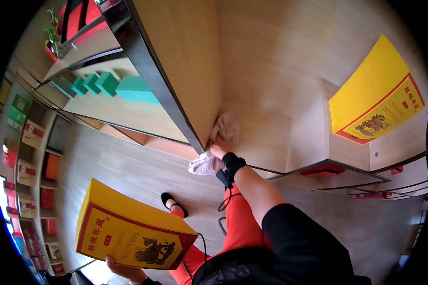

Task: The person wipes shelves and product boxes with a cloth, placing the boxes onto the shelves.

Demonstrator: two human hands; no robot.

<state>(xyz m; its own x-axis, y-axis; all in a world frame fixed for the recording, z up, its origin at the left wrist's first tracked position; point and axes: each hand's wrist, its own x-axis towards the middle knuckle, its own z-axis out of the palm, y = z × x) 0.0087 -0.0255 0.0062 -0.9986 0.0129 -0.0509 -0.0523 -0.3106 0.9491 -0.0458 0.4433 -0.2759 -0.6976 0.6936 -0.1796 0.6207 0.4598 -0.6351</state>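
Note:
A yellow box (pixel 133 228) with a red border and a dark animal figure is held at the lower left. Under its lower edge is my left hand (pixel 126 271), its fingers partly hidden by the box. My right hand (pixel 218 148), with a black band at the wrist, is closed on a pale cloth (pixel 204 164). Part of the cloth lies against the wooden shelf board (pixel 259 137), beside the upright panel's foot. On the shelf at the right stands a second yellow box (pixel 375 99) of the same design.
Green boxes (pixel 138 89) stand in a shelf compartment at the upper left, with a potted plant (pixel 52 35) beyond them. Shelves (pixel 47 161) along the left wall hold red and tan boxes. A dark-edged divider (pixel 164 80) rises by my right hand.

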